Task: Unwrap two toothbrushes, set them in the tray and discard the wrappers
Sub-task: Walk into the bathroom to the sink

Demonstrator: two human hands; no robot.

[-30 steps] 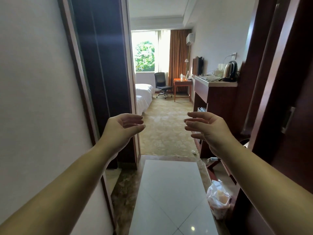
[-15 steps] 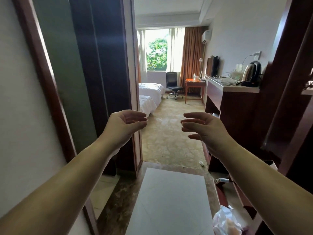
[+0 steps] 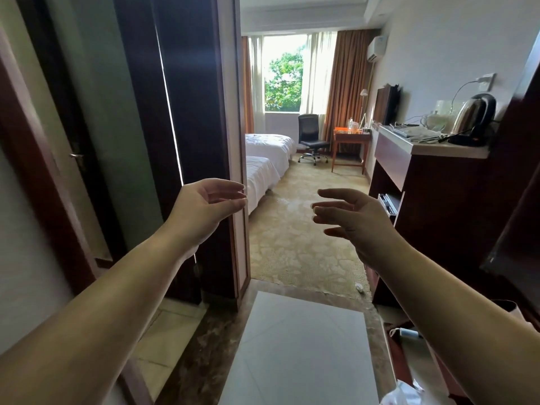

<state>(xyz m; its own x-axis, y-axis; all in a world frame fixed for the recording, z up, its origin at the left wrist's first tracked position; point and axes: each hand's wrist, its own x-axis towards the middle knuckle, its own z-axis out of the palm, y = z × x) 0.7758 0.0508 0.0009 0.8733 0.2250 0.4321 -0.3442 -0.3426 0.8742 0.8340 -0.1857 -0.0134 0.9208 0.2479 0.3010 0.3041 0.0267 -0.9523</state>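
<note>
Head view: how do the two hands stand?

— Both are raised in front of the person, with bare forearms reaching out. The left hand (image 3: 204, 210) has its fingers (image 3: 230, 187) loosely curved and apart from the thumb, with nothing between them. The right hand (image 3: 359, 223) has its fingers (image 3: 333, 206) spread and slightly bent, also holding nothing. The hands are well apart, palms turned toward each other.

What lies by the left fingers?

— Just behind their tips stands the edge of a dark wooden door frame (image 3: 236, 118). Whether they touch it I cannot tell. Farther left of them a metal handle (image 3: 76, 155) sticks out from a door.

And beyond the gap between the two sets of fingers?

— A patterned carpet (image 3: 292, 244) runs away to two white beds (image 3: 263, 168), a black office chair (image 3: 311, 135) and a bright window (image 3: 285, 77) with brown curtains (image 3: 347, 83).

To the right of the right fingers?

— A dark cabinet whose pale surface (image 3: 450, 149) carries a steel kettle (image 3: 474, 118).

Below the fingers?

— Pale floor tiles (image 3: 298, 346), and at the lower right edge a crumpled plastic bag (image 3: 406, 394).

Where are the toothbrushes, the tray and the wrappers?

— I cannot tell from this view. Neither hand holds any of them.
</note>
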